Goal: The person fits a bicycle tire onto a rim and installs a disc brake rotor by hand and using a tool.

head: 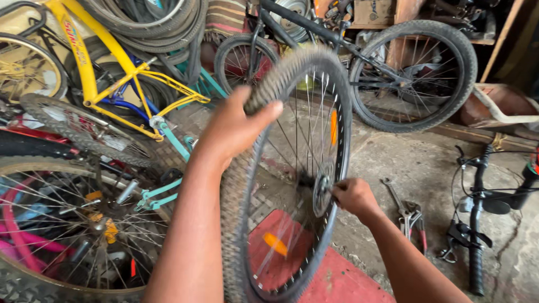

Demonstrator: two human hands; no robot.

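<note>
A bicycle wheel [292,168] with a knobby grey tyre, thin spokes and orange reflectors stands upright in front of me. My left hand [236,126] grips the tyre at its upper left, thumb over the tread. My right hand [351,196] is closed on the axle at the hub [321,189], on the wheel's right side. The wheel's lower edge rests over a red surface [337,280].
Wrenches and pliers [407,213] lie on the concrete floor to the right. A black handlebar [477,224] lies further right. A black bicycle [393,73] stands behind. Yellow and teal frames [129,84] and loose wheels [67,224] crowd the left side.
</note>
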